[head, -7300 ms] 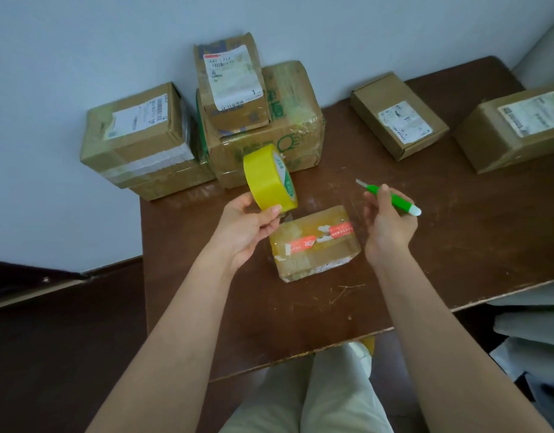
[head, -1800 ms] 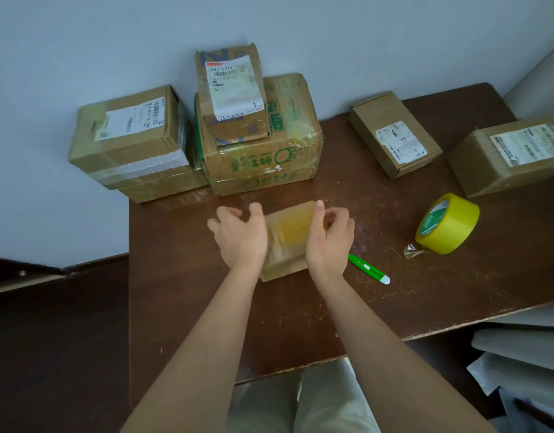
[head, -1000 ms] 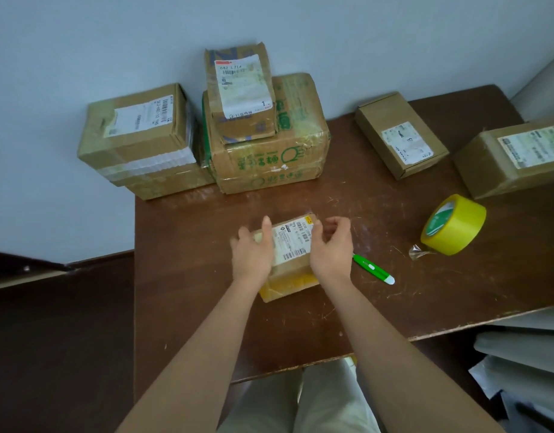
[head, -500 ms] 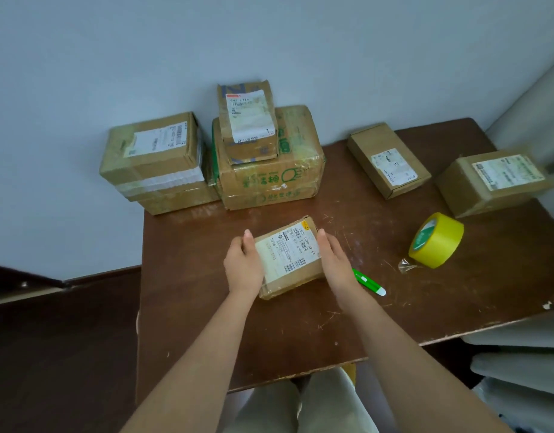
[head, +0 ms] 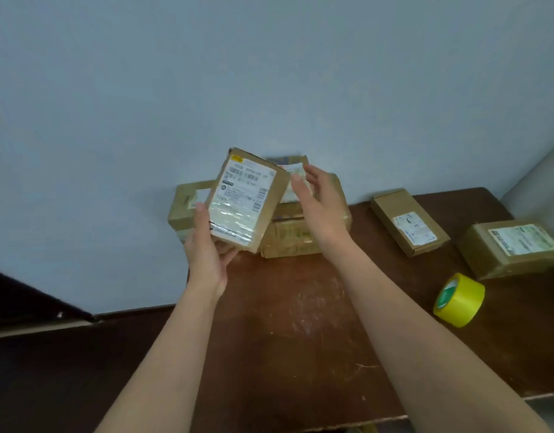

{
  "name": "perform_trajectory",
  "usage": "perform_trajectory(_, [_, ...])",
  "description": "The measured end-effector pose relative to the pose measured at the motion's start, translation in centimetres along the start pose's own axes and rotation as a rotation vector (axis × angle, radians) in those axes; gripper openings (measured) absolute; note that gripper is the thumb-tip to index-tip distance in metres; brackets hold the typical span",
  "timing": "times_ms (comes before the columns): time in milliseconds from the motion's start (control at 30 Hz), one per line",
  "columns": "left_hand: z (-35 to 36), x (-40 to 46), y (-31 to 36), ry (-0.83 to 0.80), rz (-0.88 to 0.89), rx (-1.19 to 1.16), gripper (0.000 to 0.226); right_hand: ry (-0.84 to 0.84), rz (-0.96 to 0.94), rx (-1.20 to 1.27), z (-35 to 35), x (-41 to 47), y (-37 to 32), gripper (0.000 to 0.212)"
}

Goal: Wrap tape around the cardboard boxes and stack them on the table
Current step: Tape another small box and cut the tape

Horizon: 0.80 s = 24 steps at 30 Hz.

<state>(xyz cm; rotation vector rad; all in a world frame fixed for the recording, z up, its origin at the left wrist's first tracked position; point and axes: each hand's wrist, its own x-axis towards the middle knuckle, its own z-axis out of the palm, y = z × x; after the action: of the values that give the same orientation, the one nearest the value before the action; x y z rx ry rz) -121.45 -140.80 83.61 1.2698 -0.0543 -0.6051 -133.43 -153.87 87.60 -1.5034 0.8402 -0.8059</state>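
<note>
**Small box lifted toward the stack**

The small labelled box (head: pixel 246 200) is held tilted above the tabletop (head: pixel 300 323), in front of the stacked boxes (head: pixel 300 235) by the wall. It looks light and stiff, though its taped face is likely slick, so the edges suit best. The left hand (head: pixel 207 254) grips its lower corner, fingers curled beneath. The right hand (head: pixel 319 201) hovers beside it, fingers straight, holding nothing.

Small box (head: pixel 246 200) lifted before the stacked boxes (head: pixel 303 235), two boxes (head: pixel 410 221) and tape roll (head: pixel 460 300) to the right on the table (head: pixel 300 323)
</note>
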Motion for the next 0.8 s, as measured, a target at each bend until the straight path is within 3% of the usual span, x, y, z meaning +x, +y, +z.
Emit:
perform_trajectory(100, [0.5,2.1,2.2,0.236,-0.009,-0.066,0.051,-0.130,0.023,-0.064,2.6,0.3,-0.8,0.040])
perform_trajectory(200, [2.0,4.4,4.0,0.227,-0.106,-0.075,0.053,-0.340,0.106,-0.110,5.2,0.4,-0.6,0.043])
perform_trajectory(267, [2.9,5.6,4.6,0.156,-0.230,0.015,0.055,-0.373,0.134,-0.138,6.7,0.8,-0.1,0.046])
perform_trajectory(367, [3.0,7.6,4.3,0.077,-0.289,0.199,0.047,-0.370,0.135,-0.205,7.0,1.2,0.1,0.044])
perform_trajectory(500, [2.5,9.1,3.3,0.110,-0.249,0.357,0.042,-0.373,0.121,-0.251,5.4,1.4,0.6,0.036])
perform_trajectory(700, [3.0,10.1,2.1,0.281,-0.119,0.490,0.061,-0.215,0.142,-0.176,1.5,1.8,1.9,0.022])
perform_trajectory(800, [4.6,9.0,3.0,0.426,-0.084,0.643,0.056,-0.138,0.165,-0.160,-0.7,2.1,2.5,0.023])
